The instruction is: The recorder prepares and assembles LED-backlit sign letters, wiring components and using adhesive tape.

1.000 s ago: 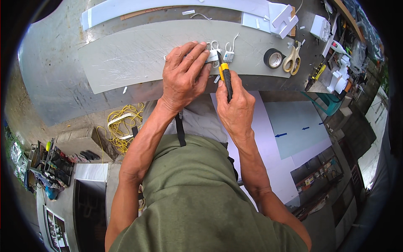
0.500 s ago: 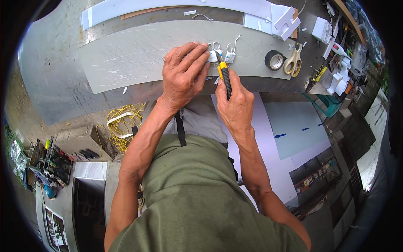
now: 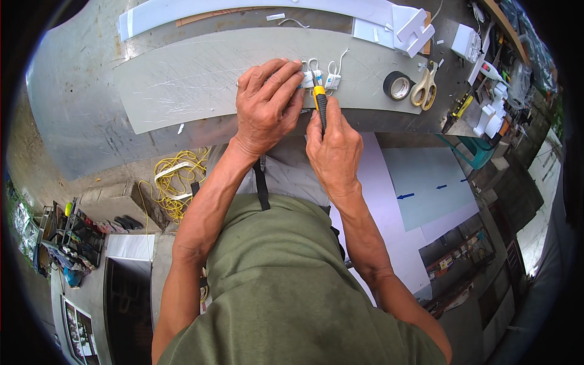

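Observation:
Small white wired modules (image 3: 333,81) lie in a row on a scratched grey cutting sheet (image 3: 176,79), with thin white wires looping from them. My left hand (image 3: 267,106) is closed over the row's left part, its fingers side by side and the fingertips against a module; the thumb is hidden. In my right hand (image 3: 334,149) is a yellow and black utility knife (image 3: 320,100), tilted up and slightly left. Its front end is at the middle module, close to my left fingertips. Whether the blade touches the module or a wire, I cannot tell.
Right of the modules are a black tape roll (image 3: 398,86) and cream-handled scissors (image 3: 424,91). White cut-out letters (image 3: 416,33) and a long curved white strip (image 3: 255,13) lie behind. Tools crowd the right end, including yellow-handled pliers (image 3: 465,106). A yellow cord (image 3: 176,182) lies below the table edge.
My right hand has shifted slightly left and down, and the knife stands more upright with its front end still at the modules. My left hand stays nearly still.

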Tool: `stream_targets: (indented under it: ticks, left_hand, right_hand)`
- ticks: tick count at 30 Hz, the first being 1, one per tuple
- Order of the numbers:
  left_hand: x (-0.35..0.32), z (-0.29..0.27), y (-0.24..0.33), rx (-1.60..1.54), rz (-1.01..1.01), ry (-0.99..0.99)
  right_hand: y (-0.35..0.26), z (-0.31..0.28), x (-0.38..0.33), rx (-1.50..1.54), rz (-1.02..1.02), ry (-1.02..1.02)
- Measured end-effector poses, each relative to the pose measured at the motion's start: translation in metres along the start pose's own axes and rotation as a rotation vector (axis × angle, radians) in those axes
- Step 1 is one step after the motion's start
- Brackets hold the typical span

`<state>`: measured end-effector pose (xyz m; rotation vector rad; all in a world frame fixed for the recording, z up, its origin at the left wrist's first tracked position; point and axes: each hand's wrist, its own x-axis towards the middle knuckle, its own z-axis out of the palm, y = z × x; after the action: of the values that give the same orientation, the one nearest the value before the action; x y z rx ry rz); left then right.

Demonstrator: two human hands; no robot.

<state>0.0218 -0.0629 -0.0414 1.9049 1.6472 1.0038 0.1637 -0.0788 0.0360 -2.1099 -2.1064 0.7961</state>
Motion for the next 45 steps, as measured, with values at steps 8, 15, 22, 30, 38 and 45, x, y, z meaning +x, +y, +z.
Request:
stream_targets:
  ticks: [8,15,22,30,38,45]
  left_hand:
    - [0.0,0.0,-0.001,-0.011,-0.006,0.015]
    - [0.001,-0.006,-0.004,-0.064,0.016,-0.019]
    - [0.0,-0.004,-0.005,-0.093,0.023,-0.002]
    - [0.0,-0.004,-0.005,-0.087,0.017,-0.005]
    - [0.001,-0.004,-0.004,-0.089,0.012,-0.007]
    - [-0.001,-0.002,-0.003,-0.092,-0.009,0.009]
  right_hand:
    - [0.006,-0.01,-0.016,0.02,0.043,-0.084]
    - [-0.001,-0.02,-0.01,0.2,-0.031,0.078]
    - [0.002,-0.013,-0.002,0.199,0.006,-0.008]
    - [0.002,-0.009,0.0,0.187,0.015,-0.012]
    - [0.004,-0.006,0.003,0.173,0.012,-0.006]
    - [0.0,-0.01,0.003,0.151,0.058,-0.063]
